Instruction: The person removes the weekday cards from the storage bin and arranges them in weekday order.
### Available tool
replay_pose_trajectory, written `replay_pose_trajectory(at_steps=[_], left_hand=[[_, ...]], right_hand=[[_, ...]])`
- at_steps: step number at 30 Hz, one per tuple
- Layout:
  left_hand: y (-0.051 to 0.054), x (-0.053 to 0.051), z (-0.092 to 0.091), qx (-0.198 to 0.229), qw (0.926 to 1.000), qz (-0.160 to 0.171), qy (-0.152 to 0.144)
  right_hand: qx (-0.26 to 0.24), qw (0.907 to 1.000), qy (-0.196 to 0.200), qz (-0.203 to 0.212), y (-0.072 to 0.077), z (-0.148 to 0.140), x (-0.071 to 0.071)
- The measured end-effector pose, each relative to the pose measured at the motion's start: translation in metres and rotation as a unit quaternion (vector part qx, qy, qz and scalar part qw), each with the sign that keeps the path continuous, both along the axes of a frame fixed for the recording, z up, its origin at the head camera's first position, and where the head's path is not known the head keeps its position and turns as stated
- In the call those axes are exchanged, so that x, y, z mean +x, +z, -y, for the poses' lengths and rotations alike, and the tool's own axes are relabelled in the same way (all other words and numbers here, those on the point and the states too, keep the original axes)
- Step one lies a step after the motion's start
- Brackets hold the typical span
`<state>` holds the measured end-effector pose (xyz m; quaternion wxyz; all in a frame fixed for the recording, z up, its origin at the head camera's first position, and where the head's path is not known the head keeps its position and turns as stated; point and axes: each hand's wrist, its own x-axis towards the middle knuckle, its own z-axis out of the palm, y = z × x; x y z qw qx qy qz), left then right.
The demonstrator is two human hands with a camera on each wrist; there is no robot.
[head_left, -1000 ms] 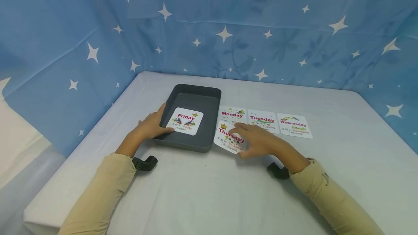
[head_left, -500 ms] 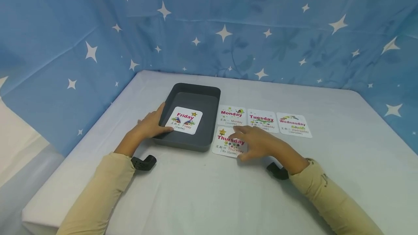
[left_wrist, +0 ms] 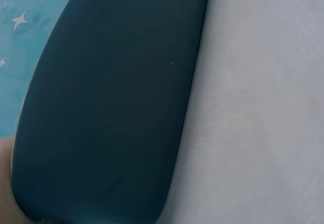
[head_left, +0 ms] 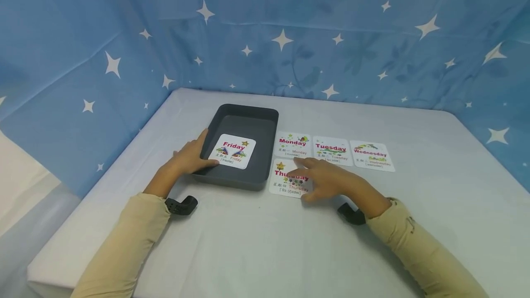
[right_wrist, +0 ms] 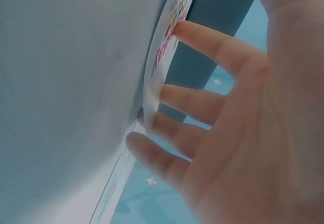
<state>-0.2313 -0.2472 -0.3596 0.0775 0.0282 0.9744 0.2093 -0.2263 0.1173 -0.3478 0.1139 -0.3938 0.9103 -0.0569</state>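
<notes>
My left hand [head_left: 188, 157] grips the near-left corner of a dark grey tray [head_left: 246, 179], thumb reaching over the rim; the other fingers are partly hidden. In the left wrist view the tray's outer wall [left_wrist: 116, 92] fills the middle. Inside the tray lies a white "Friday" card [head_left: 233, 151], near the thumb. My right hand [head_left: 327, 178] rests its extended fingertips on a "Thursday" card [head_left: 285, 185], flat on the table beside the tray. The right wrist view shows the fingers [right_wrist: 197, 105] spread and nearly straight against that card.
Behind the Thursday card, a "Monday" card [head_left: 291, 144], a "Tuesday" card [head_left: 332, 145] and a "Wednesday" card [head_left: 372, 156] lie in a row rightward from the tray. A white cloth covers the table [head_left: 232, 247]. A blue star-patterned curtain [head_left: 352, 26] hangs behind.
The Thursday card, tilted with a raised near edge a second ago, now lies flat and squared below the Monday card. My right fingers stay on it; the left hand keeps its place.
</notes>
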Motion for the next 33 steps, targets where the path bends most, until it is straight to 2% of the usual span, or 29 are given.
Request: replay_pose_trajectory(at_steps=[17, 22, 33], left_hand=[[0.0014, 0.002, 0.0021, 0.004, 1.0, -0.001, 0.002], [0.0013, 0.0024, 0.0027, 0.003, 1.0, 0.003, 0.004], [0.0, 0.0003, -0.0006, 0.004, 0.9999, -0.008, -0.005]], right_hand=[[-0.007, 0.9995, -0.008, 0.029, 0.0017, 0.0021, -0.0017], [-0.008, 0.9994, 0.002, 0.035, 0.001, 0.0032, -0.0018], [-0.006, 0.9989, -0.002, 0.046, 0.0005, 0.0001, -0.002]])
